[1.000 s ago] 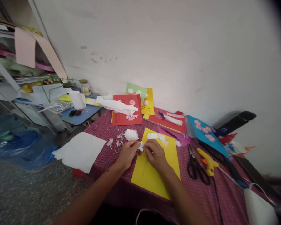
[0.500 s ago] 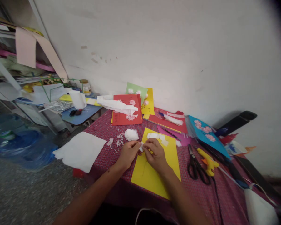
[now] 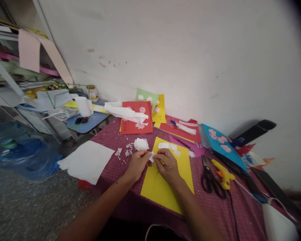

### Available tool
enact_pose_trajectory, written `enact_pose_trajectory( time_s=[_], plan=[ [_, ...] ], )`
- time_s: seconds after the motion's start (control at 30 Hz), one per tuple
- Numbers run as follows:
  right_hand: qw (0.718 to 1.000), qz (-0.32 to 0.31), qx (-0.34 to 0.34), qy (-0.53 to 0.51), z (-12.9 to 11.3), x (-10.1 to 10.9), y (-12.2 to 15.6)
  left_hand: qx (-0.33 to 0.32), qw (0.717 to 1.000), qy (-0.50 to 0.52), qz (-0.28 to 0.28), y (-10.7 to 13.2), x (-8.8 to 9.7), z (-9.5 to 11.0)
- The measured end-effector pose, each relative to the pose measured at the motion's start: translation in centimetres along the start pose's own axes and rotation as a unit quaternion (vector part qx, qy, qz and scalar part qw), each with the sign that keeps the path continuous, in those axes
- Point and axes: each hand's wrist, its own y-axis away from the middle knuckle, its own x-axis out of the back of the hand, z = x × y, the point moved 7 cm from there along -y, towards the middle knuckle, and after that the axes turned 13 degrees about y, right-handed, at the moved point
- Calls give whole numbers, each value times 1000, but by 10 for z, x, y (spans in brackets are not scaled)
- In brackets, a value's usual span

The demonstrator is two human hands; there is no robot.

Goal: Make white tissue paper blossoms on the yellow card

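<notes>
Still, little has shifted: my left hand (image 3: 136, 164) and right hand (image 3: 168, 166) keep pinching the white paper scrap (image 3: 152, 156) between them, above the yellow sheet (image 3: 163, 191) near the front edge of the tabletop (image 3: 110, 169), so the grip holds.

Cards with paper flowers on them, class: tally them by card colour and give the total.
Red card: 1
Green card: 1
Yellow card: 1
Blue card: 1
Total: 4
The second red sheet is left out because its decoration is unclear.

Left hand (image 3: 137, 163) and right hand (image 3: 168, 165) meet thumb-sides together, fingertips of both pinched closed.
</notes>
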Motion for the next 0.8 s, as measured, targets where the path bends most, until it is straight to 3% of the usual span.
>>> enact_pose_trajectory(
  time_s=[0.6,0.8],
  plan=[
    [999,11,2,-37,-6,8,-3,0,998,63,20,-4,7,-4],
    [991,8,-80,-105,-1,8,-3,-4,997,78,26,-4,7,-3]
  ],
)
